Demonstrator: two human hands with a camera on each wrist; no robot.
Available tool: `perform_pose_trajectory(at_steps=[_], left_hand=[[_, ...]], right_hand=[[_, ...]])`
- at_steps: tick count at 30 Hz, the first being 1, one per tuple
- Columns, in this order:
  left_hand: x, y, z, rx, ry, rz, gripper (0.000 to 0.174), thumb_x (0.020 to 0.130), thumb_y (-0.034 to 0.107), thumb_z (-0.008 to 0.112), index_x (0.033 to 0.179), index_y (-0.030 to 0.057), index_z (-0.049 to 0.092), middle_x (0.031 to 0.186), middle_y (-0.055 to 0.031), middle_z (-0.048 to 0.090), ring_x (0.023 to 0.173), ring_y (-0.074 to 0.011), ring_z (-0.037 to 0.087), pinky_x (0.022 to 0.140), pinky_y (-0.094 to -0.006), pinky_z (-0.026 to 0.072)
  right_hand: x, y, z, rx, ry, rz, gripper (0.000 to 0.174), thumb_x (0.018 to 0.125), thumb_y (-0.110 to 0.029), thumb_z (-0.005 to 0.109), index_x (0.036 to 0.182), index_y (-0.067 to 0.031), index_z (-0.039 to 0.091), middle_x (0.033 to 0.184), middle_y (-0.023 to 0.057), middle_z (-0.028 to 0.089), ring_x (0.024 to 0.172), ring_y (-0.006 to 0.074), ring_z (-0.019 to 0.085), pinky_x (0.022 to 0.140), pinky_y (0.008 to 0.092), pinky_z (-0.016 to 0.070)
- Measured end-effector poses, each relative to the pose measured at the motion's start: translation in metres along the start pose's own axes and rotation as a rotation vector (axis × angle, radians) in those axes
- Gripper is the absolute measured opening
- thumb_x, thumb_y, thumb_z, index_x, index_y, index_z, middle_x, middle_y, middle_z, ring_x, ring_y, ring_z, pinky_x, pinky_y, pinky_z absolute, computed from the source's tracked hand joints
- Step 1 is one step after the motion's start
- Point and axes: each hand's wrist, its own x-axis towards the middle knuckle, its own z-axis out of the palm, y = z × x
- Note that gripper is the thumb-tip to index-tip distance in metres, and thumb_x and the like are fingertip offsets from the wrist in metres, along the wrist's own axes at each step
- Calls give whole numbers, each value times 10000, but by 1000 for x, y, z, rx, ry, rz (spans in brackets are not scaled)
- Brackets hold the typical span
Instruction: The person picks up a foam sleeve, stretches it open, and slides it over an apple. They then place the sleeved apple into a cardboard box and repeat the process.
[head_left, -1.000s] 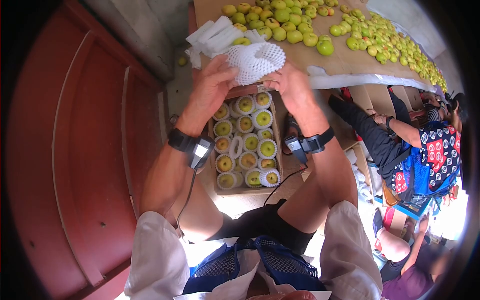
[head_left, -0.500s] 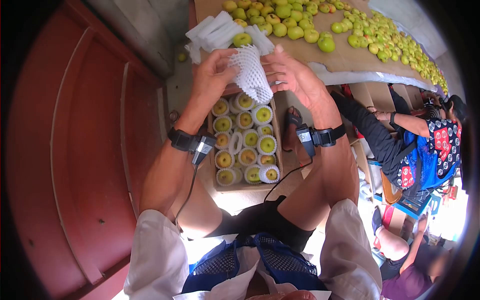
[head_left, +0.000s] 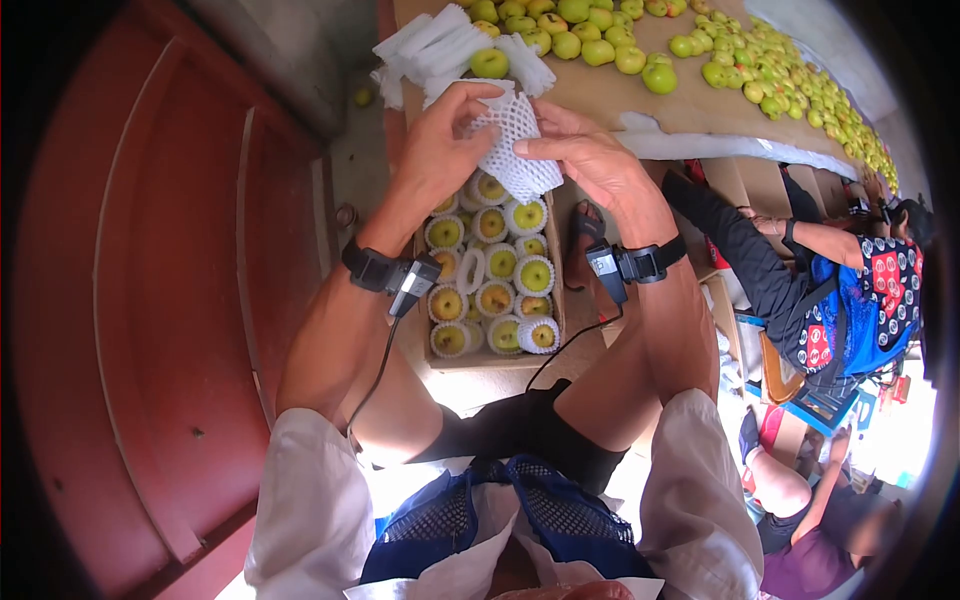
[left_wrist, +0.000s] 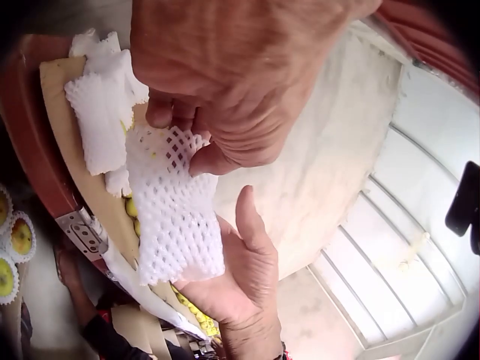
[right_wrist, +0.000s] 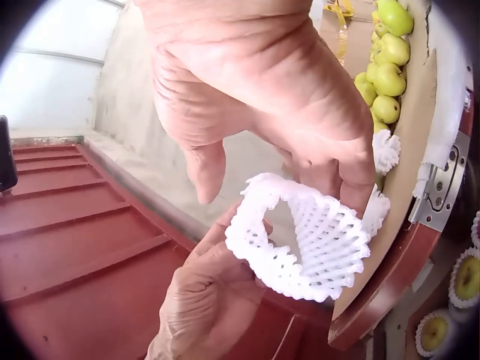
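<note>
A white foam net sleeve (head_left: 512, 150) hangs between both hands above the near table edge. My left hand (head_left: 435, 140) pinches its upper end between thumb and fingers. My right hand (head_left: 590, 160) supports the sleeve with extended fingers; in the right wrist view its thumb (right_wrist: 206, 172) stands apart from the net. That view shows the sleeve's round mouth spread open, with no fruit visible inside. Just beyond the hands, a green apple (head_left: 489, 63) sits by a pile of flat foam sleeves (head_left: 430, 55). Below the hands, a cardboard box (head_left: 480, 363) holds rows of sleeved apples.
Loose green apples (head_left: 600, 50) cover much of the cardboard-topped table (head_left: 690, 125). A red door (head_left: 170, 300) stands close on the left. At right, a person in a patterned top (head_left: 880, 275) sits beside boxes, with another person (head_left: 815, 560) lower down.
The foam sleeve, broad and rounded a second ago, has swung into a longer upright tube with its lower end down. The right hand's fingers have shifted along its side.
</note>
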Motion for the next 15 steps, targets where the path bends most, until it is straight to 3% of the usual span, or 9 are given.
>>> perform_pose_trajectory(at_steps=[5,8,11,14,15], left_hand=[[0,0,-2,17,-3,17,409,893,22,675,1288,106,611,1021,-7,640,727,-54,548,588,-220,492],[0,4,-1,38,-5,-12,420,888,46,697,1296,80,605,1113,-36,658,837,-70,603,668,-252,511],[4,-2,8,58,226,185,441,887,92,733,1298,16,592,1201,-75,661,1027,-121,632,828,-303,517],[5,-7,12,-170,272,-60,498,906,176,749,1318,-31,561,1252,-105,647,1180,-175,597,983,-350,471],[4,1,7,-315,123,-180,498,917,195,742,1322,-30,559,1256,-109,644,1176,-182,600,992,-354,471]], right_hand=[[-6,-5,-1,36,-90,174,533,835,-98,777,1309,35,572,1163,89,678,1075,176,647,954,300,492],[-3,3,-6,28,-37,189,476,848,-71,758,1279,42,590,1149,100,690,1047,183,667,940,308,512],[-2,-2,-6,87,53,128,440,861,-39,738,1269,42,597,1156,109,694,1051,187,670,943,316,520],[-1,-6,-7,145,105,81,424,868,-18,725,1269,42,599,1163,114,693,1058,192,669,949,319,522],[0,-7,-7,160,113,73,421,870,-12,721,1269,42,599,1165,115,692,1059,195,669,950,319,523]])
